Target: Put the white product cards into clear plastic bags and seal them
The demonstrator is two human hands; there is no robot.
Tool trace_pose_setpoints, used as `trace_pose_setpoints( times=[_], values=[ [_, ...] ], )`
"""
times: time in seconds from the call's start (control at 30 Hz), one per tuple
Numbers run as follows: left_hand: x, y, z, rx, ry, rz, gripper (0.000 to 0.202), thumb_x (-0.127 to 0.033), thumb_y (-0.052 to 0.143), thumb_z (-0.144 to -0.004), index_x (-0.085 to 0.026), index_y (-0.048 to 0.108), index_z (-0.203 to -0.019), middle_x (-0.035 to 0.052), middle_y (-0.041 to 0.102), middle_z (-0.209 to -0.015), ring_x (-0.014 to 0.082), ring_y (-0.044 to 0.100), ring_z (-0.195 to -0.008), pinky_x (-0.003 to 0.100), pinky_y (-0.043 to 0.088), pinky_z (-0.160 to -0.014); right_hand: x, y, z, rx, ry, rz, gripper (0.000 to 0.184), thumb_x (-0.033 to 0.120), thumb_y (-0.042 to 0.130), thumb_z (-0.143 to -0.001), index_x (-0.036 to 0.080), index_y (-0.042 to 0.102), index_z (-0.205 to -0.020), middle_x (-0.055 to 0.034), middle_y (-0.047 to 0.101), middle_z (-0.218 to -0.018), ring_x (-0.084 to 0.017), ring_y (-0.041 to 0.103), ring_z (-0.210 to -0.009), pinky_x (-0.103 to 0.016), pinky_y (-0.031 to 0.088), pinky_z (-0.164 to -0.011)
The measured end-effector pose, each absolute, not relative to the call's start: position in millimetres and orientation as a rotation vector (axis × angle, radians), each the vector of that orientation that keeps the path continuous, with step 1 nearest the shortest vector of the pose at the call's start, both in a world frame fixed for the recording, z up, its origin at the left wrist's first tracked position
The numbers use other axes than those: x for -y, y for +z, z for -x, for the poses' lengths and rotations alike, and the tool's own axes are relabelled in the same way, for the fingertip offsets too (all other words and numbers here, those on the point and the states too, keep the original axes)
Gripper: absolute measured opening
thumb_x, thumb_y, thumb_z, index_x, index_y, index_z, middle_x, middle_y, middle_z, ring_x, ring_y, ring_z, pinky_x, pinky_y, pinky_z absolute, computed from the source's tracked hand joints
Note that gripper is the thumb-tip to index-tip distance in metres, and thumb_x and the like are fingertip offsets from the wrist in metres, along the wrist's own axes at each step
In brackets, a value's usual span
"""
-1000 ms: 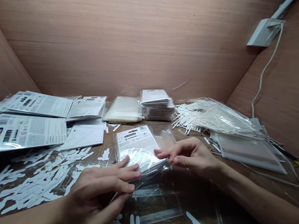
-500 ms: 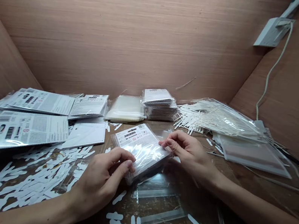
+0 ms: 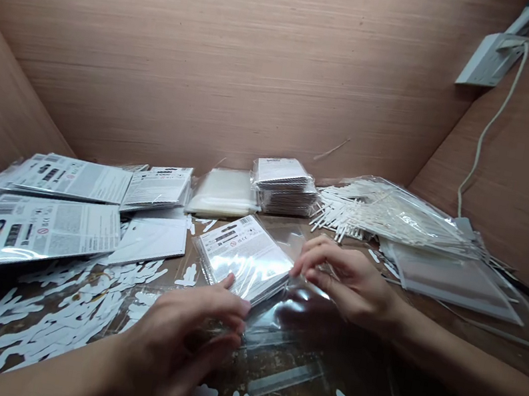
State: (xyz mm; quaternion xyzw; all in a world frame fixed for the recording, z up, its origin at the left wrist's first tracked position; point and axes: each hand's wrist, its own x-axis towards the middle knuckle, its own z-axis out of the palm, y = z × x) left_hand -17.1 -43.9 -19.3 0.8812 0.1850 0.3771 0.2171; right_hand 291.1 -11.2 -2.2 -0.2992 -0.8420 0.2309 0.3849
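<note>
A stack of printed cards (image 3: 247,256) lies in a clear plastic bag (image 3: 294,304) on the brown table before me. Barcodes and small symbols show on the top card. My left hand (image 3: 193,335) is curled at the stack's near left corner, fingertips against the bag's edge; some blur hides the exact grip. At the right side, my right hand (image 3: 345,279) pinches the loose, shiny film of the bag between thumb and fingers. Below the stack, strips of clear film (image 3: 285,377) lie on the tabletop.
Piles of printed cards (image 3: 47,226) fill the left. At the back are a stack of clear sleeves (image 3: 225,191) and a bagged card stack (image 3: 282,184). White plastic hang tabs (image 3: 56,319) are strewn about; more lie under bags (image 3: 395,206) at right. A cable hangs from a socket (image 3: 493,60).
The film has drawn back from the top card and now spreads out at its right. My left hand has shifted down and right, its fingers loosened; my right hand has moved slightly right.
</note>
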Motion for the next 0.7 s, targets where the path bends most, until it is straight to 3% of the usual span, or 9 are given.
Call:
trace_pose_setpoints(
  times=[0.13, 0.2, 0.3, 0.47, 0.6, 0.7],
  values=[
    [39.8, -16.2, 18.8, -0.281, 0.956, -2.752, 0.071, -0.031, 0.085, -0.079, -0.014, 0.052, -0.140, 0.0172, 0.072, -0.129, 0.0274, 0.072, -0.118, 0.046, 0.036, -0.127, 23.0, 5.4, -314.9, 2.504, 0.424, 0.493, 0.014, 0.009, 0.069, -0.093, 0.019, 0.071, -0.102, -0.0068, 0.078, -0.104, -0.020, 0.067, -0.102, -0.036, 0.056, -0.096],
    [38.0, -14.2, 17.8, -0.290, 0.928, -2.828, 0.067, -0.034, 0.085, -0.080, -0.013, 0.056, -0.137, 0.0177, 0.072, -0.130, 0.0270, 0.071, -0.119, 0.045, 0.036, -0.127, 29.7, 2.0, -321.3, 2.567, 0.317, 0.458, 0.017, 0.007, 0.069, -0.091, 0.019, 0.070, -0.102, -0.0077, 0.079, -0.109, -0.022, 0.069, -0.107, -0.040, 0.054, -0.103],
    [36.2, -14.1, 15.6, -0.347, 0.924, -2.885, 0.056, -0.029, 0.081, -0.085, -0.012, 0.061, -0.134, 0.0162, 0.074, -0.127, 0.0260, 0.069, -0.124, 0.040, 0.046, -0.121, 39.6, -8.5, -327.6, 2.569, 0.218, 0.424, 0.024, 0.004, 0.069, -0.089, 0.018, 0.070, -0.109, -0.0103, 0.079, -0.114, -0.026, 0.068, -0.117, -0.044, 0.053, -0.108],
    [28.4, -22.7, 16.2, -0.438, 0.992, -2.927, 0.049, -0.015, 0.074, -0.088, -0.009, 0.062, -0.135, 0.0182, 0.070, -0.135, 0.0292, 0.060, -0.136, 0.039, 0.053, -0.116, 48.2, -19.4, -345.9, 2.428, 0.207, 0.471, 0.050, 0.000, 0.062, -0.089, 0.017, 0.061, -0.137, -0.0126, 0.076, -0.122, -0.025, 0.069, -0.118, -0.041, 0.058, -0.104],
    [21.4, -26.6, 18.7, -0.314, 1.082, -2.817, 0.041, -0.003, 0.064, -0.091, -0.014, 0.068, -0.131, 0.0132, 0.074, -0.131, 0.0270, 0.067, -0.128, 0.042, 0.054, -0.115, 32.9, -21.8, -351.8, 2.486, 0.017, 0.657, 0.069, 0.000, 0.059, -0.087, 0.021, 0.050, -0.152, -0.0138, 0.057, -0.151, -0.026, 0.059, -0.136, -0.040, 0.052, -0.113],
    [22.8, -20.5, 17.3, -0.360, 1.180, -2.636, 0.042, 0.001, 0.062, -0.091, -0.018, 0.070, -0.128, 0.0096, 0.076, -0.126, 0.0258, 0.071, -0.122, 0.044, 0.056, -0.112, 11.1, -19.6, -335.0, 2.519, -0.068, 0.606, 0.078, 0.006, 0.066, -0.087, 0.021, 0.039, -0.159, -0.0153, 0.045, -0.161, -0.027, 0.048, -0.147, -0.042, 0.048, -0.118]
  ],
)
